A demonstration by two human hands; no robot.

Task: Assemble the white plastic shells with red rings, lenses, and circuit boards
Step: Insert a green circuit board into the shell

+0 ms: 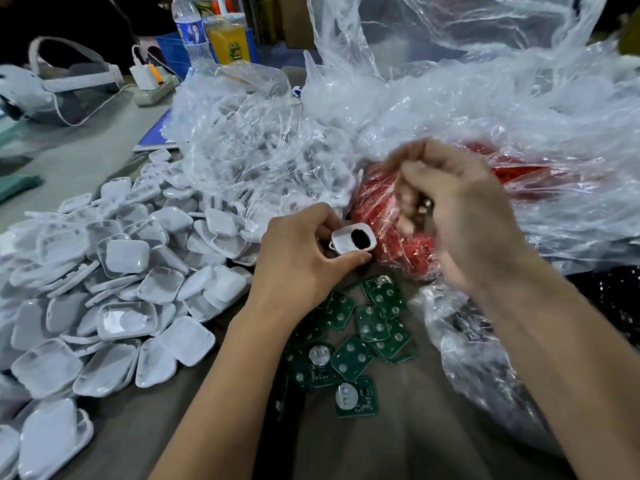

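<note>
One head-worn wide-angle view looks forward and down, close over the table (398,445).

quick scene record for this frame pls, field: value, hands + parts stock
left hand: left hand grips one white plastic shell, open side up, dark round part inside
right hand: right hand blurred, fingers curled over the clear bag of red plastic rings; a small object seems pinched, unclear
shell stock: heap of white plastic shells, left of the hands
boards: loose green circuit boards on the brown table, between the forearms
behind: crumpled clear plastic bags
</note>
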